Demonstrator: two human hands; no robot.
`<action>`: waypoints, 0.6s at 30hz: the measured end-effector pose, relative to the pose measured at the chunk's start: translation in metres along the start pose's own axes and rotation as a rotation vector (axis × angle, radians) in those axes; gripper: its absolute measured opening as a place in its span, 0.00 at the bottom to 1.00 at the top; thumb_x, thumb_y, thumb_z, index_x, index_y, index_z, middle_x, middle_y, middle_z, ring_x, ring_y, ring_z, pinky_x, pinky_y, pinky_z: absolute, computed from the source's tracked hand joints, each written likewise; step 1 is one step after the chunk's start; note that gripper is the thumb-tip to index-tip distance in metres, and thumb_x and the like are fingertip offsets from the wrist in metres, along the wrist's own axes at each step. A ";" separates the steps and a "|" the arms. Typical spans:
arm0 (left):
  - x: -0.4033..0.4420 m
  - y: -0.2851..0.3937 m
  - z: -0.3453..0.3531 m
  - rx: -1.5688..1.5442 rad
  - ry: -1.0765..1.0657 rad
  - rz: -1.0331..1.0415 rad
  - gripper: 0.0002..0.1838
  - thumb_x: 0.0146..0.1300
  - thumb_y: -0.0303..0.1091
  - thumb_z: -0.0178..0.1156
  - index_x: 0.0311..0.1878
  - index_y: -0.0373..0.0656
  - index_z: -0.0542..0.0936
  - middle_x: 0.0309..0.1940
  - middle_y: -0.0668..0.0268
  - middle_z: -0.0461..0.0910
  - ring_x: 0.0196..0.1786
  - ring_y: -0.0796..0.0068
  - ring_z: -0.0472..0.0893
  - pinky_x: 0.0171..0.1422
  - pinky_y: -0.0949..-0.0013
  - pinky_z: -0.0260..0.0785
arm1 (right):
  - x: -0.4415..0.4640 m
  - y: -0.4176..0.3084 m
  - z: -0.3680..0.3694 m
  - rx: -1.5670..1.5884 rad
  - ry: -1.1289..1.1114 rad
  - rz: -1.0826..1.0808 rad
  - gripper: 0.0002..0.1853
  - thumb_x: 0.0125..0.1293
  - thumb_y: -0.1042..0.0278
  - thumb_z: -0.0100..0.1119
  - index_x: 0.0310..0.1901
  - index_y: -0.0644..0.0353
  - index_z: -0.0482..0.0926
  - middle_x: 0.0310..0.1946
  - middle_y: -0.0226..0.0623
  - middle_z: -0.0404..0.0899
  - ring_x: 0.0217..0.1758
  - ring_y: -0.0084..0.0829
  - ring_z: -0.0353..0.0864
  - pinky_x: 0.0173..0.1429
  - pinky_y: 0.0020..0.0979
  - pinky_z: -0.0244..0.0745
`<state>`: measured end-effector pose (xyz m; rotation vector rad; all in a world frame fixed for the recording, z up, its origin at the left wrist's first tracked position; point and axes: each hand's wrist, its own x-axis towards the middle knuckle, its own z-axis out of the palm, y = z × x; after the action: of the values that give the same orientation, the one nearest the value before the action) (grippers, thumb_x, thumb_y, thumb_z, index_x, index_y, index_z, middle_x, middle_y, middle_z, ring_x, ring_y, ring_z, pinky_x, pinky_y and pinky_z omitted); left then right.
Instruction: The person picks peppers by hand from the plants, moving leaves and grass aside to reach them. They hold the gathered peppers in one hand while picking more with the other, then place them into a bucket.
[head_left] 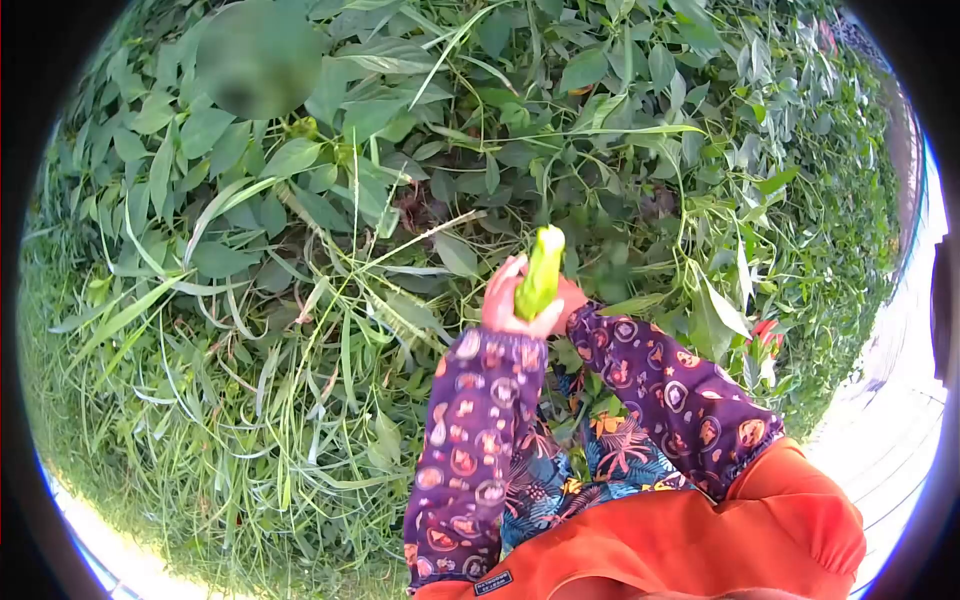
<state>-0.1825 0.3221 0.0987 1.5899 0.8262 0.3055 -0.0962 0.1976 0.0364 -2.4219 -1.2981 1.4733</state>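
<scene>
A long, light green pepper (541,275) stands nearly upright at the middle of the head view. Its lower end rests in my left hand (502,300), whose fingers curl up around it. My right hand (571,301) is close against the pepper's right side, partly behind it and my left hand. The fingers of my right hand are hidden, so whether it also grips the pepper does not show. Patterned purple sleeves cover both forearms. Broad-leaved pepper plants (390,110) rise just beyond my hands.
Long grass (300,420) grows thickly among the plants on the left. A red pepper-like fruit (768,336) hangs low at the right. A dry stalk (440,229) slants across the foliage beside my hands. Bright pale ground (890,440) lies along the right edge.
</scene>
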 end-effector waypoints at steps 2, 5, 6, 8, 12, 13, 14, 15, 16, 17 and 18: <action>0.010 -0.032 0.017 0.124 -0.142 -0.174 0.37 0.42 0.42 0.71 0.57 0.37 0.72 0.58 0.50 0.71 0.63 0.55 0.69 0.68 0.58 0.58 | -0.001 0.006 0.001 0.210 -0.002 -0.038 0.27 0.58 0.56 0.53 0.61 0.46 0.68 0.64 0.40 0.60 0.61 0.49 0.64 0.65 0.46 0.62; 0.010 -0.068 0.026 -0.239 -0.348 -0.298 0.34 0.48 0.39 0.68 0.60 0.39 0.70 0.57 0.57 0.72 0.60 0.64 0.72 0.66 0.65 0.60 | 0.009 0.001 -0.026 0.420 -0.056 -0.133 0.26 0.56 0.60 0.55 0.59 0.49 0.69 0.60 0.44 0.65 0.60 0.52 0.65 0.66 0.43 0.61; 0.003 -0.069 0.030 -0.240 -0.322 -0.276 0.33 0.49 0.37 0.67 0.60 0.39 0.70 0.56 0.58 0.73 0.59 0.66 0.72 0.65 0.66 0.60 | 0.005 0.005 -0.033 0.236 -0.158 -0.116 0.26 0.55 0.61 0.55 0.58 0.49 0.70 0.61 0.43 0.64 0.61 0.50 0.64 0.65 0.42 0.62; -0.013 -0.074 0.039 -0.268 -0.275 -0.279 0.37 0.45 0.37 0.69 0.60 0.36 0.69 0.53 0.55 0.74 0.57 0.61 0.74 0.62 0.64 0.63 | -0.010 0.011 -0.034 0.060 -0.042 -0.121 0.29 0.55 0.61 0.56 0.61 0.50 0.66 0.64 0.45 0.60 0.64 0.49 0.62 0.65 0.47 0.60; -0.045 -0.072 0.034 -0.600 -0.146 -0.874 0.29 0.54 0.35 0.66 0.59 0.39 0.70 0.48 0.66 0.77 0.49 0.74 0.75 0.54 0.69 0.67 | -0.047 -0.009 -0.050 -0.073 0.061 -0.064 0.36 0.54 0.64 0.58 0.65 0.57 0.59 0.65 0.55 0.57 0.67 0.54 0.57 0.69 0.47 0.57; -0.045 -0.069 0.029 -0.608 -0.115 -0.869 0.29 0.56 0.37 0.65 0.59 0.39 0.70 0.46 0.66 0.77 0.46 0.75 0.75 0.51 0.71 0.66 | -0.053 -0.013 -0.046 0.010 0.059 -0.080 0.35 0.52 0.68 0.58 0.64 0.60 0.60 0.64 0.59 0.55 0.68 0.57 0.55 0.70 0.45 0.56; -0.046 -0.075 0.029 -0.615 -0.075 -0.910 0.29 0.56 0.39 0.64 0.59 0.39 0.70 0.46 0.66 0.77 0.46 0.75 0.75 0.51 0.71 0.66 | -0.058 -0.018 -0.041 0.045 0.080 -0.111 0.34 0.52 0.70 0.56 0.63 0.62 0.62 0.65 0.60 0.55 0.68 0.57 0.56 0.69 0.44 0.57; -0.048 -0.081 0.028 -0.620 -0.031 -0.950 0.29 0.57 0.40 0.64 0.59 0.40 0.70 0.46 0.66 0.77 0.46 0.75 0.75 0.51 0.71 0.66 | -0.062 -0.025 -0.036 0.080 0.102 -0.145 0.32 0.51 0.73 0.54 0.62 0.64 0.63 0.65 0.62 0.54 0.68 0.57 0.56 0.69 0.43 0.58; -0.045 -0.084 0.028 -0.617 0.011 -1.015 0.28 0.57 0.41 0.63 0.60 0.40 0.70 0.47 0.64 0.78 0.48 0.71 0.76 0.54 0.68 0.67 | -0.063 -0.032 -0.028 0.115 0.092 -0.133 0.31 0.49 0.76 0.53 0.59 0.69 0.65 0.65 0.63 0.52 0.68 0.57 0.55 0.70 0.41 0.57; -0.044 -0.084 0.024 -0.545 -0.018 -1.088 0.27 0.58 0.42 0.63 0.59 0.41 0.71 0.46 0.64 0.78 0.48 0.72 0.76 0.53 0.69 0.67 | -0.063 -0.037 -0.021 0.096 0.082 -0.130 0.33 0.49 0.76 0.53 0.60 0.70 0.62 0.66 0.63 0.49 0.69 0.56 0.54 0.71 0.40 0.56; -0.044 -0.091 0.021 -0.519 -0.058 -1.046 0.27 0.58 0.43 0.63 0.58 0.41 0.71 0.46 0.64 0.78 0.48 0.73 0.76 0.53 0.69 0.66 | -0.062 -0.041 -0.013 0.182 0.052 -0.099 0.34 0.50 0.74 0.54 0.62 0.71 0.60 0.67 0.63 0.47 0.69 0.56 0.53 0.71 0.40 0.54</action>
<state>-0.2311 0.2762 0.0199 0.5484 1.2868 -0.2700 -0.1257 0.1882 0.1052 -2.2342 -1.1970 1.4253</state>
